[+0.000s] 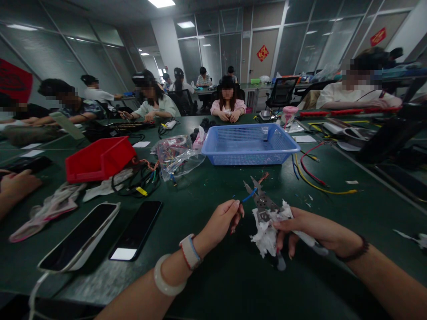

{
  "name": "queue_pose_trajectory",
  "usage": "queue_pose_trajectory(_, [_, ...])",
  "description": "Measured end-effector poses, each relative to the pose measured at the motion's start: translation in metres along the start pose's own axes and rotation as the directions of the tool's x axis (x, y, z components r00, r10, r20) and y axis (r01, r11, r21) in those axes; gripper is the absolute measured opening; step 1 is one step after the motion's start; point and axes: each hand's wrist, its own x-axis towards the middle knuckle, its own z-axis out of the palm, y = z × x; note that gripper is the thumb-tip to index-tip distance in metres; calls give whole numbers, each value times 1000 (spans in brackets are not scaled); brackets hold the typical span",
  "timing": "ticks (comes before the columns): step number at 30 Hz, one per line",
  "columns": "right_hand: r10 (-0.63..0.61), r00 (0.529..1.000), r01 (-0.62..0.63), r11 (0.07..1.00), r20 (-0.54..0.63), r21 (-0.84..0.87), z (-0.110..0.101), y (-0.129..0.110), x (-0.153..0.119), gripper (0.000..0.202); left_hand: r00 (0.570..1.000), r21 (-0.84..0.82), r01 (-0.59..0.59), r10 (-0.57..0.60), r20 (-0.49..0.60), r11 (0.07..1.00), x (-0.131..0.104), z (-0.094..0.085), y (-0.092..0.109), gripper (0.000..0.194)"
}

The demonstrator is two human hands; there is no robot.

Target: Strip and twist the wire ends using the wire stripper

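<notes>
Between thumb and fingers, my left hand (227,216) pinches a short blue wire (248,196). The wire's far end lies at the jaws of a pair of wire strippers (264,202). My right hand (305,226) is closed around the tool's handles, which are partly wrapped in crumpled white tissue (265,233). The jaws point up and to the left, and their tips look slightly apart. Just beyond the tips, a bit of bare copper strands (264,177) rests on the green table. Whether the jaws bite into the wire cannot be made out.
A blue mesh basket (250,158) stands ahead, with a clear bag of wires (176,155) and a red bin (100,160) to its left. Two phones (136,231) (82,238) lie near left. Loose coloured wires (313,182) spread on the right. Several people sit around the tables.
</notes>
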Motion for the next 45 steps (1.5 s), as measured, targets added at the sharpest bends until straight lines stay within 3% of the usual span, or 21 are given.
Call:
queue_pose_trajectory(26, [34,999,-34,998,4,56,3,-3,-2,37,1000,-27,-8,8,0,1000,0,-1,0,42])
queue_pose_trajectory(32, [27,999,-27,1000,-30,-2,-2,4,0,32,1000,-23,-8,8,6,1000,0,-1,0,42])
queue_pose_trajectory(45, [30,997,-22,994,-70,104,-10,15,2,29,1000,-42,11,-10,25,999,-2,-1,2,43])
